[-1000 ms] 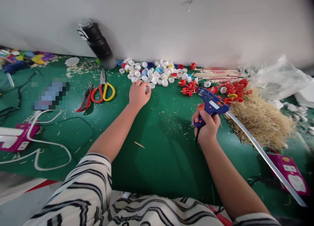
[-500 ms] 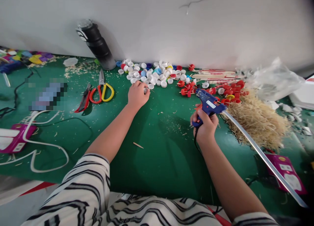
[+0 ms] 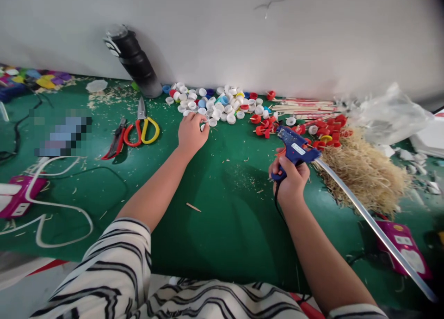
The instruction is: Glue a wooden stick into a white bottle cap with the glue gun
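Note:
My left hand point(image 3: 191, 133) rests on the green table point(image 3: 222, 203) at the near edge of a heap of white, blue and red bottle caps point(image 3: 215, 104). Its fingers are curled and pinch a small white cap point(image 3: 204, 125). My right hand point(image 3: 290, 179) is closed round the handle of a blue hot glue gun point(image 3: 294, 149) with an orange trigger. A long clear glue stick point(image 3: 374, 226) sticks out of the gun's back toward the lower right. The gun's nozzle points toward red caps on sticks point(image 3: 265, 125).
Red-and-yellow scissors point(image 3: 142, 127) and red pliers point(image 3: 114, 145) lie left of my left hand. A black bottle point(image 3: 133, 60) leans against the wall. A pile of thin wooden sticks point(image 3: 364, 171), skewers point(image 3: 305, 105), a plastic bag point(image 3: 388, 113) and pink power strips point(image 3: 19, 199) surround the work area.
My left hand has shifted slightly left and away along the cap heap, fingers now pinching a cap. My right hand holds the glue gun almost unmoved.

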Action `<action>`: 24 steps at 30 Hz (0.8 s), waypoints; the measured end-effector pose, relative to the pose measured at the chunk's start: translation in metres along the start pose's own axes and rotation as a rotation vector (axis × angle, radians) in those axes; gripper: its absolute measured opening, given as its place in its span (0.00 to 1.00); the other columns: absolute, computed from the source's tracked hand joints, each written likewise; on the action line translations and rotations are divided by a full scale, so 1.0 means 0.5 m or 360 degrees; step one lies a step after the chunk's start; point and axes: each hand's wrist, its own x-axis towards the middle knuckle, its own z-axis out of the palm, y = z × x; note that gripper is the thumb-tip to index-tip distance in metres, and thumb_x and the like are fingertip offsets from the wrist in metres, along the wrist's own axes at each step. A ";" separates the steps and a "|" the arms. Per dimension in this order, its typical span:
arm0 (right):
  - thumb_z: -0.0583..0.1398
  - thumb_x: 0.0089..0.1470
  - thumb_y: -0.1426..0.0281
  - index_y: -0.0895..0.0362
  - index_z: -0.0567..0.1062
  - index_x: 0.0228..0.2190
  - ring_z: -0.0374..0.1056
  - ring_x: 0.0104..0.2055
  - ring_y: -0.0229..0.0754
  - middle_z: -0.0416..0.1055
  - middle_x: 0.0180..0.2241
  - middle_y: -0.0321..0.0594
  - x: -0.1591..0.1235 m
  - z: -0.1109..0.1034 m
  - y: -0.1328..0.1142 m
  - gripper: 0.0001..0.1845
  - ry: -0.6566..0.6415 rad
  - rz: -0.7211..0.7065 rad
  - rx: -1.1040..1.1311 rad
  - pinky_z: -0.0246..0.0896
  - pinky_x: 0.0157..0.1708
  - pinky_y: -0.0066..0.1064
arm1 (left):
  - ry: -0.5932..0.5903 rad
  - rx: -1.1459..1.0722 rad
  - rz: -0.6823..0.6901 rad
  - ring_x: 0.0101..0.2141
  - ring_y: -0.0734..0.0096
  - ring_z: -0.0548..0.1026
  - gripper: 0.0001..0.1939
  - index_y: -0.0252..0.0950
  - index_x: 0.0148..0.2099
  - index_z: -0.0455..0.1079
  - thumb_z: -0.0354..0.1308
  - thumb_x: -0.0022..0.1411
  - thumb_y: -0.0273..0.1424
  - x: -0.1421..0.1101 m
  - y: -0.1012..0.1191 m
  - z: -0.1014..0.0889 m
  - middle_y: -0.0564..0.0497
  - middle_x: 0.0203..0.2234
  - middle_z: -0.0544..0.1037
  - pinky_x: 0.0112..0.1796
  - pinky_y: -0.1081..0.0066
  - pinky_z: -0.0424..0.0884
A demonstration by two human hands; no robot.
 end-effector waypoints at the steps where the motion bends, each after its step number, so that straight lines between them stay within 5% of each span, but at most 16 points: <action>1: 0.71 0.53 0.62 0.56 0.82 0.36 0.59 0.19 0.35 0.66 0.18 0.29 0.001 -0.001 0.000 0.12 0.0004 -0.0009 -0.0026 0.54 0.20 0.30 | 0.0011 -0.0028 0.0006 0.50 0.52 0.80 0.07 0.39 0.47 0.77 0.61 0.68 0.27 0.001 0.000 -0.001 0.42 0.46 0.82 0.55 0.54 0.76; 8: 0.71 0.52 0.60 0.55 0.82 0.38 0.59 0.19 0.35 0.65 0.17 0.27 0.003 -0.001 -0.010 0.14 0.0048 0.0109 0.0008 0.54 0.20 0.30 | 0.0016 -0.0326 -0.0282 0.32 0.68 0.75 0.10 0.40 0.46 0.78 0.62 0.64 0.23 0.033 0.016 -0.030 0.50 0.40 0.84 0.43 0.64 0.75; 11: 0.71 0.53 0.60 0.55 0.82 0.38 0.59 0.19 0.35 0.66 0.18 0.28 -0.001 0.000 -0.021 0.14 0.0010 0.0160 0.0081 0.53 0.20 0.30 | 0.0064 -0.0323 -0.0370 0.33 0.68 0.76 0.10 0.40 0.47 0.78 0.62 0.65 0.24 0.085 0.029 -0.035 0.50 0.41 0.85 0.45 0.64 0.75; 18: 0.71 0.52 0.58 0.55 0.81 0.39 0.58 0.19 0.35 0.66 0.18 0.28 -0.004 0.000 -0.029 0.16 0.0012 0.0237 0.0081 0.52 0.20 0.30 | -0.0355 0.0075 -0.0127 0.58 0.45 0.76 0.19 0.37 0.54 0.79 0.69 0.62 0.33 0.222 0.094 0.008 0.39 0.56 0.80 0.65 0.50 0.68; 24: 0.72 0.49 0.58 0.55 0.80 0.36 0.58 0.18 0.34 0.66 0.18 0.28 0.009 0.000 -0.031 0.16 0.0074 0.0273 0.0119 0.53 0.20 0.30 | -0.0491 0.0163 -0.0009 0.66 0.31 0.69 0.28 0.35 0.61 0.76 0.71 0.60 0.33 0.243 0.185 0.078 0.33 0.63 0.74 0.67 0.40 0.65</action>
